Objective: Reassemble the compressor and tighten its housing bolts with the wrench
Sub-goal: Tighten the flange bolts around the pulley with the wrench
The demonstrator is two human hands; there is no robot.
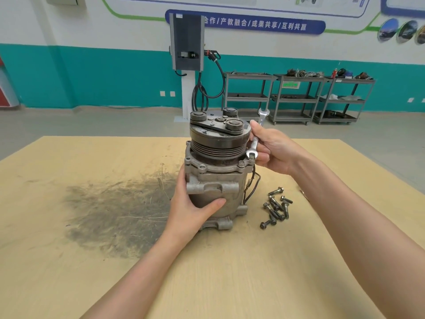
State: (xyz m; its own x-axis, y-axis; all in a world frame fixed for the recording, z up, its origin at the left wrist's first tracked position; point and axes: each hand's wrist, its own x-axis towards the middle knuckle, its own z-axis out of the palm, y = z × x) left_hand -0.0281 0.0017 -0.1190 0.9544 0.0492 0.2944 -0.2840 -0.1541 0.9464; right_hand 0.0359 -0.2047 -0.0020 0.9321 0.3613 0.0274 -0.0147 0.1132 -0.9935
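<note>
A grey metal compressor (218, 166) stands upright on the wooden table (253, 261), its grooved pulley and clutch plate on top. My left hand (195, 208) grips the lower housing from the left, thumb across the front. My right hand (273, 150) holds a silver combination wrench (255, 141) nearly upright beside the pulley. The wrench's ring end sits over a bolt on the right side of the housing flange. Two other flange bolts (241, 163) show at the front. A black wire loops down the compressor's right side.
Several loose dark bolts (276, 207) lie on the table just right of the compressor. A dark grease smear (115, 210) covers the table to the left. Beyond the table stand a charging post (187, 54) and grey shelf carts (296, 97) along the teal wall.
</note>
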